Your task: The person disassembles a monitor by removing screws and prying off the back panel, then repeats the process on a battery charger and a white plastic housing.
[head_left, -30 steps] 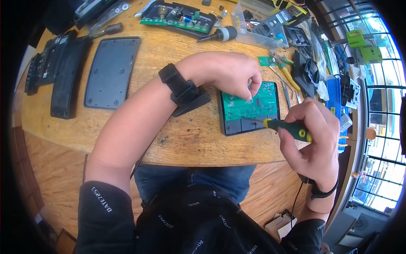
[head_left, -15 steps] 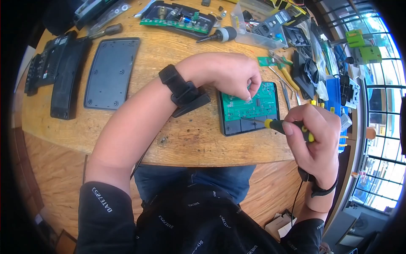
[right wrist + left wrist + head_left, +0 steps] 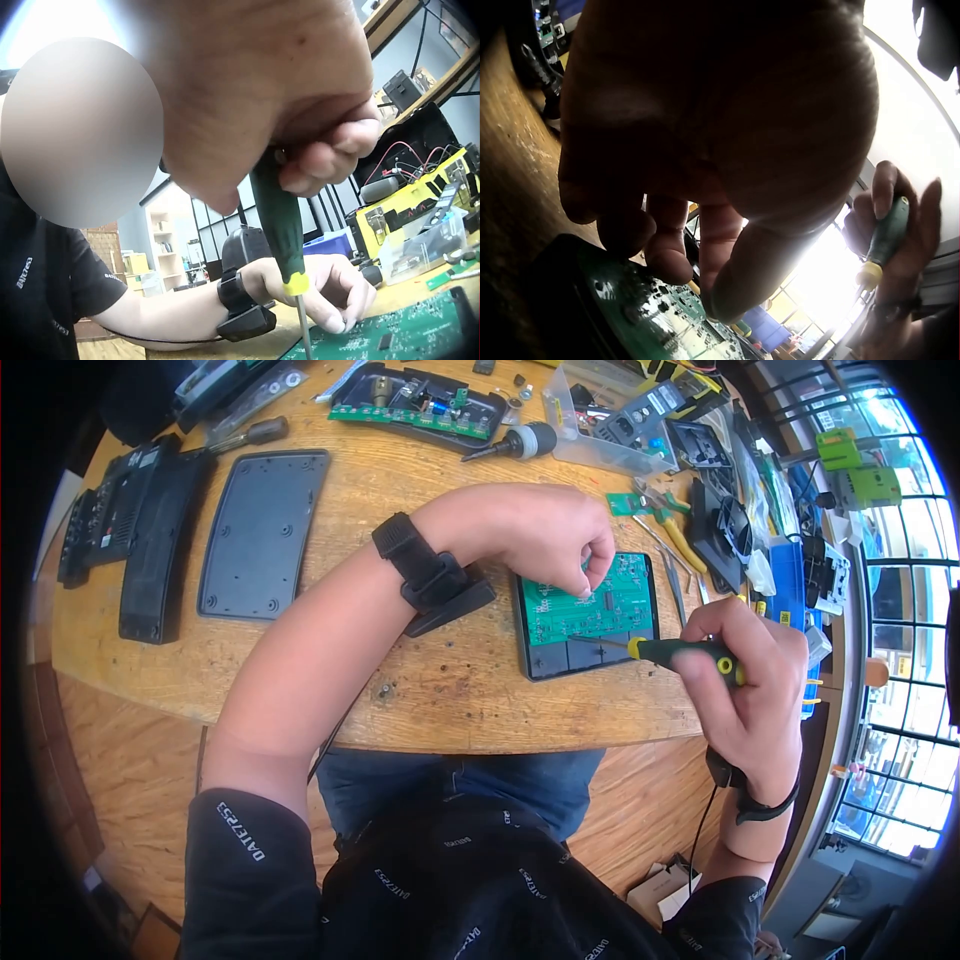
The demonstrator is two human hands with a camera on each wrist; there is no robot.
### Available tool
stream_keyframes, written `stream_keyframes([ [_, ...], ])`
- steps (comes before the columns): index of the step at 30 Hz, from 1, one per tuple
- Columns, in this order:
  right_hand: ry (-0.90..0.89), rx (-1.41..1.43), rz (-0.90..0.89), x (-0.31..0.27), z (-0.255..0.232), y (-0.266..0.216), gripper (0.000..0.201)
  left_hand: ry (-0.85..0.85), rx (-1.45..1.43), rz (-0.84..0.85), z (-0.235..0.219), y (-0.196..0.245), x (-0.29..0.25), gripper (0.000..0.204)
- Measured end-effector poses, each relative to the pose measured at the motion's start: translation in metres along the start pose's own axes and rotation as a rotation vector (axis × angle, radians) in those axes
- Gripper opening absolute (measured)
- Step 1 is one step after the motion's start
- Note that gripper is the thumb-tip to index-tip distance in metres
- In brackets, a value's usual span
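Note:
A green circuit board [image 3: 625, 600] lies in a black plastic housing [image 3: 590, 660] near the table's front edge. My right hand [image 3: 750, 680] grips the dark green and yellow handle of a screwdriver [image 3: 690, 654]. Its thin shaft slants left, with the tip at the board's front edge. Over the upper left part of the board, my left hand [image 3: 560, 540] hangs with curled fingers. Thumb and forefinger meet just above the board, as the right wrist view also shows; nothing shows between them. In the left wrist view the palm is dark and the other fingers curl toward the board.
A grey plastic cover [image 3: 262, 535] and long black housings [image 3: 155, 550] lie at left. Farther back are an opened device [image 3: 420, 410], a black pointed tool [image 3: 515, 442] and a clear parts box [image 3: 610, 435]. Pliers [image 3: 680, 540] and slim tools crowd the right side.
My right thumb has moved from below the screwdriver handle up onto it, and that hand has shifted slightly right. The screwdriver tip and my left hand stay in place.

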State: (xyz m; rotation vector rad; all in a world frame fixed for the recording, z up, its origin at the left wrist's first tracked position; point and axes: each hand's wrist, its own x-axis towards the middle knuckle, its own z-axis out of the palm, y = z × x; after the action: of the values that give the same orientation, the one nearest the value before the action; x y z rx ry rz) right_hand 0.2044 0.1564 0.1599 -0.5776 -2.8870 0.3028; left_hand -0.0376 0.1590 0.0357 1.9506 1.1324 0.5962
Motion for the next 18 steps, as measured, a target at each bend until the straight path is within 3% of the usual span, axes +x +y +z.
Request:
stream_keyframes([
  [2,0.093,0.012,0.033,-0.0013,0.0063,0.0000,0.022,-0.002,0.004,0.002,0.0002,-0.0010,0.0003,0.017],
  [6,0.095,0.070,0.029,0.0013,0.0014,-0.0034,0.025,-0.001,0.004,0.006,0.0003,-0.0009,0.0000,0.017],
  [8,-0.028,-0.053,0.104,-0.0047,-0.0007,0.0013,0.025,-0.003,0.008,0.010,0.0008,-0.0016,0.0010,0.018],
  [11,0.087,0.065,-0.032,0.0029,0.0031,-0.0039,0.024,-0.002,0.012,0.009,0.0005,-0.0015,0.0007,0.017],
  [18,0.038,0.055,0.013,-0.0020,0.0032,0.0002,0.021,-0.003,0.010,0.010,0.0002,-0.0015,0.0005,0.018],
])
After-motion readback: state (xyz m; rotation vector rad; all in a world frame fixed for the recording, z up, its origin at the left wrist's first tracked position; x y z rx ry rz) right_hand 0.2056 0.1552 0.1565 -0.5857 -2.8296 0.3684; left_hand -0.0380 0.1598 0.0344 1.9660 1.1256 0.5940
